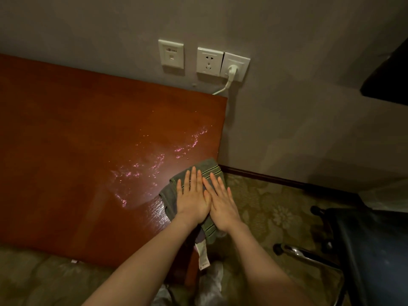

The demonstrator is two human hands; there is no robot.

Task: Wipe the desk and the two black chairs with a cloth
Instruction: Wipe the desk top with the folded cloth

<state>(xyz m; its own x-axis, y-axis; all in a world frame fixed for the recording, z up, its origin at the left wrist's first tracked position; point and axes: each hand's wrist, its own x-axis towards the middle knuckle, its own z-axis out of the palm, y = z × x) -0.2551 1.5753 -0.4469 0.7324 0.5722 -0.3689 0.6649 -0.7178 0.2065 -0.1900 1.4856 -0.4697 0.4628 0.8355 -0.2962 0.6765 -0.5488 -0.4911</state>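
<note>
Reddish-brown polished wooden desk (pixel 77 140) fills the left of the head view, back edge against the grey wall. Its top carries nothing but the cloth, so a full-width pass looks unobstructed. One black padded chair on a chrome castor base (pixel 375 250) stands on the patterned carpet, well apart from the desk's right end. The second chair is not in view. Grey-green striped terry cloth (pixel 208 167) lies bunched at the desk's near right corner, part of it draped over the right edge, probably because a stroke ran out to the end of the top. Left hand (pixel 192 199) and right hand (pixel 223 206) lie flat on it side by side, touching at the thumbs. Fingers are straight and slightly apart, pressing down rather than gripping; two palms spread the load over more cloth. Glistening wet streaks (pixel 159 164) run diagonally up the top just beside the cloth. Judgement: desk stage, partly done; chair untouched. A white care label (pixel 203 255) hangs below the corner.
</note>
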